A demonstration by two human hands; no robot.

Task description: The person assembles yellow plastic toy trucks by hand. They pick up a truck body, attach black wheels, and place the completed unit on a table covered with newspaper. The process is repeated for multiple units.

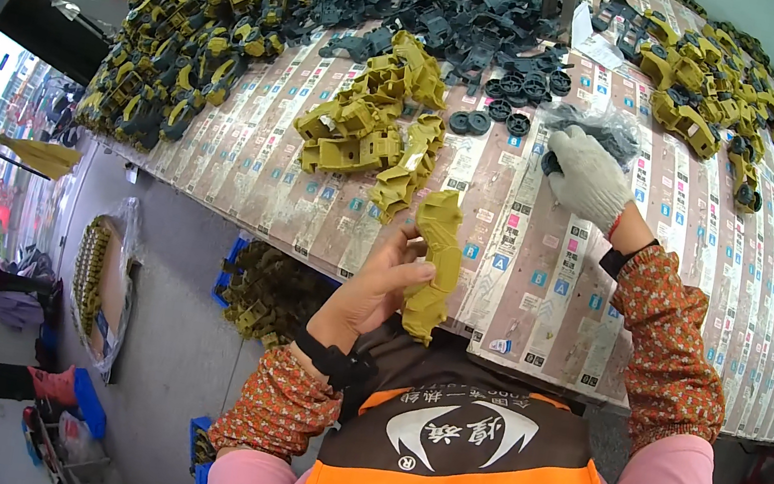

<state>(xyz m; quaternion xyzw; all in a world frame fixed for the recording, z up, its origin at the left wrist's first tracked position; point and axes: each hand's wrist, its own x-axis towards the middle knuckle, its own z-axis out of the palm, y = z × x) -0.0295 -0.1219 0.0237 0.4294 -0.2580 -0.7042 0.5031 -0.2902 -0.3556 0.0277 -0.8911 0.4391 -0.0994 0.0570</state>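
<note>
- While the thumb presses one side and the fingers wrap behind, the bare left hand [383, 280] grips a long yellow plastic shell [434, 265] above the near edge of the desk [544, 338], in front of the apron [466, 447].
- The shell's long axis runs nearly away from the person, one end toward the loose shells, the other toward the apron; I cannot tell which end is its front.
- Held by one long side around the middle, it leaves both ends uncovered, probably so that it can be turned and seen easily.
- Farther out, the gloved right hand [591, 178] has its fingers curled on a small dark round piece [550, 163], apparently a wheel, just beside a clear bag [616, 137] of dark contents.
- Loose black wheels [504, 109] lie near that hand, and a cluster of yellow shells [364, 132] lies beyond the left one; each supply seems placed within short reach of a hand.
- Beyond them spreads a heap of dark parts [444, 8], with piles of yellow-and-dark toy vehicles to the left [206, 41] and right [725, 88], perhaps banked outward to leave the near strip for handling.
</note>
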